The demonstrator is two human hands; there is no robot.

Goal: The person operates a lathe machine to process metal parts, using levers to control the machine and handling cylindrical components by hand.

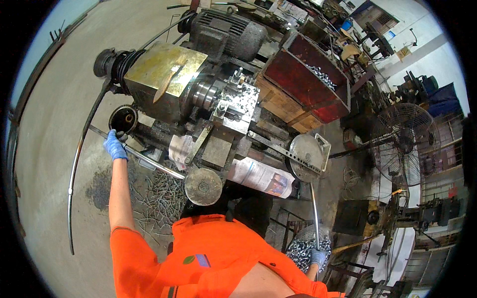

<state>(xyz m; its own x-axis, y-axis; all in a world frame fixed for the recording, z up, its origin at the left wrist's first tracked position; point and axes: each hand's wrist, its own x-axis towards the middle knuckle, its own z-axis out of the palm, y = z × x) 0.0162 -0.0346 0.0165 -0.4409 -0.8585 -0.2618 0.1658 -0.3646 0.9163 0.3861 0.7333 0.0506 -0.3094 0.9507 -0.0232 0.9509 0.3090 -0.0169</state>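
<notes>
My left hand [115,145], in a blue glove, is stretched out and closed around a long metal lever bar [149,160] on the left side of a greasy lathe-like machine [198,94]. The bar ends at a round metal disc [202,186]. My right hand [317,257], also blue-gloved, grips the lower end of a thin upright metal rod [314,208] that runs up toward a round plate with a handle [306,157]. Just beside that hand is a basket of small shiny metal parts [298,247]. I wear an orange shirt.
A red bin holding shiny parts [308,79] sits on wooden crates behind the machine. A standing fan [403,144] is at the right. Metal shavings [159,198] litter the concrete floor. A long curved bar [74,169] lies at the left. Printed paper [261,178] hangs on the machine's front.
</notes>
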